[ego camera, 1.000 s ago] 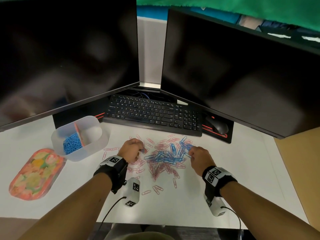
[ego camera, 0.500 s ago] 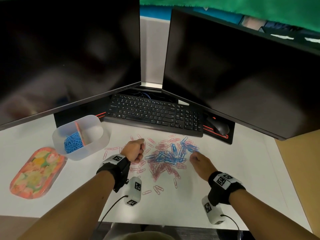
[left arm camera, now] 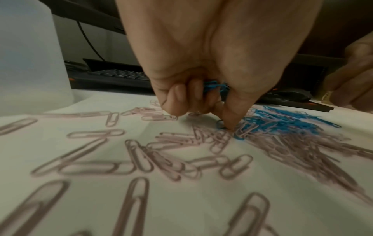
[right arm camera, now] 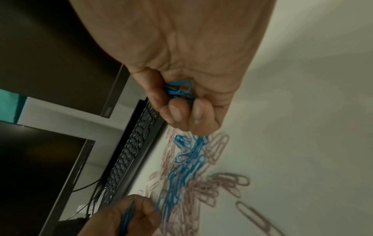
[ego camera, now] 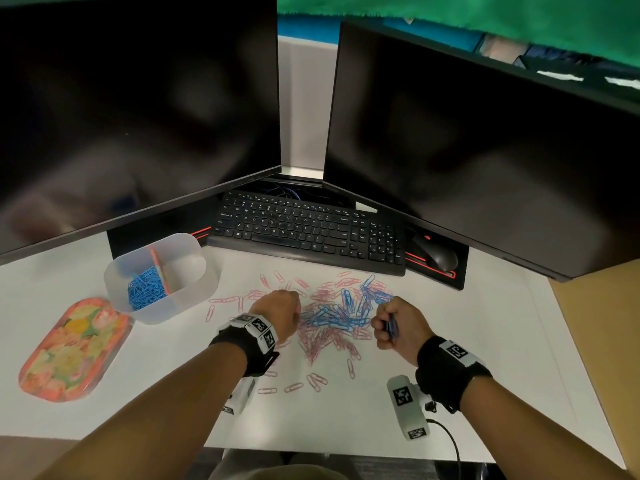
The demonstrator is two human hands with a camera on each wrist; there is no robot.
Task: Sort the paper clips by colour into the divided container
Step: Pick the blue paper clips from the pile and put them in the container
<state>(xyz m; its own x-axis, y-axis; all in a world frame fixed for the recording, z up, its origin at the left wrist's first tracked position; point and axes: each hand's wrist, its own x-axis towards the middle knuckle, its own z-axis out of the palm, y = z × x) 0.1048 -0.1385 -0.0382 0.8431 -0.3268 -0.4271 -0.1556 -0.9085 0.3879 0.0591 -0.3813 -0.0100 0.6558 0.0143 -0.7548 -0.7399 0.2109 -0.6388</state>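
1. A white worktop (ego camera: 450, 341) lies below two dark monitors (ego camera: 138, 109) and a keyboard (ego camera: 308, 230).
2. Pink and blue paper clips (ego camera: 332, 320) lie heaped mid-worktop, pointing every way.
3. Left hand (ego camera: 277, 315) and right hand (ego camera: 394, 323) each hold a fist's grip on blue clips.
4. The divided container (ego camera: 194, 289), far left, holds blue clips in its left compartment.

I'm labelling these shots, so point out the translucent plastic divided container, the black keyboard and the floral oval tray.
Translucent plastic divided container (ego camera: 194, 299): head view, front wall.
Black keyboard (ego camera: 308, 230): head view, middle keys.
Floral oval tray (ego camera: 69, 351): head view, patterned centre.
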